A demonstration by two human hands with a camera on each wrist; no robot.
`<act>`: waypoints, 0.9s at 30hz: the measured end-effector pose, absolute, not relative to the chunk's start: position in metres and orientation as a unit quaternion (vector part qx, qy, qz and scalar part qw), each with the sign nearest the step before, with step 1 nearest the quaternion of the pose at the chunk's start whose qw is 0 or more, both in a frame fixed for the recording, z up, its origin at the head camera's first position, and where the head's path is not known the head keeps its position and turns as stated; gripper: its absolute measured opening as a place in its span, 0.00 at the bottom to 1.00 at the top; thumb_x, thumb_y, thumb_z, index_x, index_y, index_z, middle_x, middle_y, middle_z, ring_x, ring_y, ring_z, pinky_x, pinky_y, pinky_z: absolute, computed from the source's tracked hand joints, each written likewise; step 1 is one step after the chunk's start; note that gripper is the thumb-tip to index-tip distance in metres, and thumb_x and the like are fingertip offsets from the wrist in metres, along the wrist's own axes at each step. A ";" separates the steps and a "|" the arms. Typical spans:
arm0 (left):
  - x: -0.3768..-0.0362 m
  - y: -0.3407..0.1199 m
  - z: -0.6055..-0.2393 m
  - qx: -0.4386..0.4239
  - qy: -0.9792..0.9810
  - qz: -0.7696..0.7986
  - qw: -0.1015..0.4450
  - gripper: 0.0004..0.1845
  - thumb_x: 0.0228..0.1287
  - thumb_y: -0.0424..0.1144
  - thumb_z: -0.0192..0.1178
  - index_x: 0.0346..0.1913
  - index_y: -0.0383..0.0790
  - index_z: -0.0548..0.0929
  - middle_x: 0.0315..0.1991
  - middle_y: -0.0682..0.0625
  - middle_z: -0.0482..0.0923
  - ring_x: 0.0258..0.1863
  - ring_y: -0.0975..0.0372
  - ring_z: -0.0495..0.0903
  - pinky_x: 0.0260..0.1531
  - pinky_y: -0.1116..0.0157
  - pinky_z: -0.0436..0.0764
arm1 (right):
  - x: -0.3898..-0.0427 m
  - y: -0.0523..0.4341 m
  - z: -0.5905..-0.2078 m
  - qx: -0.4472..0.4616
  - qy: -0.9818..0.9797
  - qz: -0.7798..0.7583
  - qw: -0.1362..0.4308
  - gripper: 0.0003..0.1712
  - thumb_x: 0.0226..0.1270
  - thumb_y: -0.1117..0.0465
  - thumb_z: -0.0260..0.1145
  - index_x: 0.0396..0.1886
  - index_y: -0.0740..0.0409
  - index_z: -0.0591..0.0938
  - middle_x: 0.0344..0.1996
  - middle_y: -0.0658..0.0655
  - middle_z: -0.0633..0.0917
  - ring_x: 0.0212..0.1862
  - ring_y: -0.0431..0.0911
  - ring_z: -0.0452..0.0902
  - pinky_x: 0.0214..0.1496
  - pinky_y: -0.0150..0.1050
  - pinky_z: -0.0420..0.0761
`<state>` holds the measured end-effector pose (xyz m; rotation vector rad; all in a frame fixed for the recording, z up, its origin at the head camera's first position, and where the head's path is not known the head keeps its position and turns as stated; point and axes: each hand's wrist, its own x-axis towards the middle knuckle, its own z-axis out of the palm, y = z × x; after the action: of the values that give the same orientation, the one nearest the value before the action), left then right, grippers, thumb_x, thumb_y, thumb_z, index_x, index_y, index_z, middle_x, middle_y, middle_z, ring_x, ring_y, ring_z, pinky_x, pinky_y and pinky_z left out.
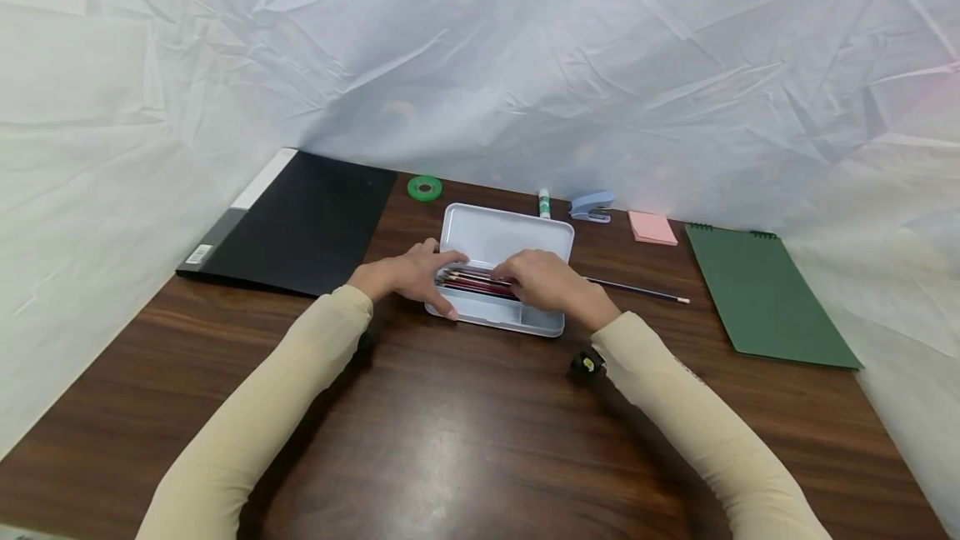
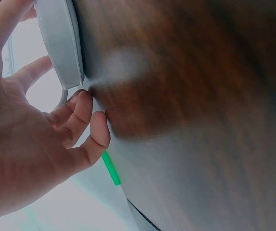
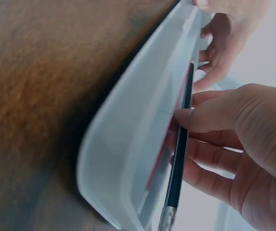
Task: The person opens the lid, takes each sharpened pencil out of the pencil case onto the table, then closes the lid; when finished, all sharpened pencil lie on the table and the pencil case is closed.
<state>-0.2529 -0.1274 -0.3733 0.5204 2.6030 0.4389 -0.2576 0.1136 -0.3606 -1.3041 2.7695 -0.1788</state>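
Observation:
An open white pencil case lies mid-table with its lid folded back. Several red and dark pencils lie inside it. My left hand grips the case's left end, thumb at the front corner and fingers over the back edge. In the left wrist view the left hand cups the case's end. My right hand reaches into the case. In the right wrist view the right hand pinches a dark pencil at the case's rim. One loose pencil lies right of the case.
A black folder lies at the back left and a green spiral notebook at the right. Along the back stand a green tape roll, a glue stick, a blue stapler and pink sticky notes. White sheeting walls in the brown table.

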 end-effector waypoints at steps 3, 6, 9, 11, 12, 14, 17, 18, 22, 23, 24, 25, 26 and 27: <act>-0.253 -0.127 -0.373 0.189 0.943 0.158 0.223 0.53 0.49 0.62 0.75 0.77 0.58 0.60 0.60 0.40 0.61 0.58 0.50 0.63 0.53 0.53 0.72 | -0.256 0.118 -0.354 -0.420 0.905 -0.058 0.039 0.18 0.64 0.73 0.63 0.49 0.54 0.88 0.41 0.53 0.90 0.41 0.47 0.84 0.46 0.47 0.82; -0.253 -0.127 -0.372 0.189 0.943 0.159 0.221 0.52 0.49 0.62 0.75 0.76 0.58 0.61 0.60 0.40 0.61 0.59 0.50 0.62 0.54 0.53 0.72 | -0.256 0.124 -0.349 -0.411 0.908 -0.066 0.043 0.18 0.64 0.73 0.64 0.50 0.55 0.88 0.44 0.55 0.90 0.44 0.48 0.85 0.49 0.48 0.82; -0.253 -0.128 -0.372 0.189 0.943 0.160 0.222 0.52 0.49 0.63 0.74 0.76 0.59 0.61 0.60 0.40 0.61 0.59 0.50 0.62 0.54 0.53 0.72 | -0.255 0.131 -0.346 -0.402 0.911 -0.073 0.048 0.19 0.64 0.73 0.63 0.51 0.56 0.88 0.46 0.55 0.89 0.47 0.49 0.85 0.51 0.49 0.82; -0.252 -0.127 -0.371 0.189 0.943 0.161 0.222 0.52 0.49 0.62 0.74 0.76 0.58 0.61 0.60 0.39 0.61 0.59 0.50 0.62 0.55 0.52 0.72 | -0.256 0.137 -0.345 -0.394 0.914 -0.077 0.054 0.19 0.64 0.73 0.62 0.51 0.56 0.88 0.47 0.56 0.89 0.48 0.49 0.85 0.51 0.49 0.82; -0.252 -0.127 -0.371 0.190 0.943 0.161 0.223 0.52 0.49 0.62 0.74 0.76 0.58 0.61 0.61 0.39 0.61 0.59 0.50 0.62 0.55 0.52 0.72 | -0.256 0.140 -0.344 -0.391 0.915 -0.080 0.056 0.19 0.64 0.73 0.62 0.51 0.56 0.88 0.47 0.56 0.89 0.48 0.49 0.84 0.51 0.49 0.82; -0.252 -0.127 -0.371 0.191 0.942 0.162 0.223 0.52 0.49 0.62 0.74 0.76 0.58 0.61 0.61 0.39 0.60 0.60 0.50 0.62 0.56 0.52 0.72 | -0.255 0.147 -0.344 -0.386 0.917 -0.086 0.057 0.19 0.64 0.74 0.62 0.51 0.57 0.87 0.48 0.56 0.89 0.48 0.49 0.84 0.51 0.49 0.82; -0.251 -0.127 -0.370 0.193 0.942 0.163 0.223 0.52 0.49 0.61 0.75 0.76 0.58 0.60 0.61 0.39 0.60 0.60 0.49 0.62 0.56 0.51 0.72 | -0.253 0.158 -0.342 -0.376 0.920 -0.098 0.054 0.18 0.65 0.73 0.63 0.51 0.57 0.87 0.48 0.56 0.89 0.47 0.48 0.84 0.51 0.49 0.82; -0.251 -0.128 -0.370 0.193 0.942 0.163 0.223 0.52 0.49 0.61 0.75 0.76 0.58 0.61 0.61 0.39 0.60 0.60 0.49 0.62 0.56 0.51 0.72 | -0.253 0.163 -0.341 -0.375 0.920 -0.102 0.050 0.18 0.64 0.73 0.63 0.51 0.58 0.87 0.48 0.57 0.89 0.47 0.48 0.84 0.51 0.49 0.82; -0.252 -0.128 -0.371 0.191 0.942 0.163 0.223 0.52 0.49 0.62 0.75 0.76 0.58 0.61 0.62 0.39 0.60 0.60 0.49 0.62 0.57 0.51 0.72 | -0.251 0.181 -0.332 -0.368 0.922 -0.116 0.039 0.18 0.64 0.74 0.64 0.51 0.58 0.87 0.46 0.57 0.89 0.42 0.47 0.82 0.47 0.47 0.82; -0.253 -0.129 -0.370 0.190 0.942 0.163 0.223 0.52 0.49 0.62 0.75 0.76 0.58 0.61 0.62 0.39 0.60 0.61 0.49 0.62 0.57 0.50 0.72 | -0.251 0.186 -0.330 -0.365 0.923 -0.120 0.039 0.18 0.64 0.74 0.64 0.51 0.59 0.87 0.46 0.58 0.88 0.42 0.47 0.82 0.47 0.47 0.82; -0.253 -0.129 -0.370 0.189 0.942 0.162 0.223 0.52 0.49 0.62 0.75 0.76 0.59 0.61 0.62 0.39 0.60 0.61 0.49 0.62 0.57 0.50 0.72 | -0.251 0.191 -0.328 -0.360 0.924 -0.125 0.038 0.18 0.64 0.74 0.64 0.51 0.59 0.87 0.46 0.58 0.88 0.41 0.47 0.81 0.46 0.47 0.81; -0.253 -0.129 -0.370 0.189 0.943 0.161 0.222 0.52 0.49 0.62 0.75 0.76 0.59 0.60 0.62 0.39 0.60 0.61 0.49 0.62 0.57 0.50 0.72 | -0.250 0.197 -0.327 -0.353 0.925 -0.131 0.041 0.18 0.64 0.74 0.64 0.51 0.59 0.87 0.46 0.58 0.88 0.41 0.47 0.81 0.46 0.47 0.81; -0.253 -0.130 -0.370 0.190 0.943 0.161 0.222 0.52 0.49 0.62 0.74 0.76 0.59 0.60 0.62 0.39 0.60 0.61 0.49 0.62 0.57 0.50 0.72 | -0.250 0.202 -0.326 -0.345 0.927 -0.138 0.044 0.17 0.65 0.74 0.64 0.52 0.59 0.87 0.46 0.58 0.88 0.42 0.47 0.81 0.46 0.47 0.81; -0.253 -0.130 -0.370 0.190 0.943 0.161 0.222 0.52 0.49 0.62 0.74 0.76 0.59 0.60 0.62 0.39 0.60 0.61 0.49 0.62 0.57 0.50 0.72 | -0.250 0.208 -0.326 -0.338 0.929 -0.145 0.046 0.17 0.65 0.73 0.64 0.52 0.59 0.87 0.46 0.58 0.88 0.42 0.47 0.81 0.46 0.47 0.81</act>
<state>-0.2528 -0.1299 -0.3696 0.5256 2.6047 0.4449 -0.2496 0.2075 -0.3259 -1.0313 2.8347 -0.4426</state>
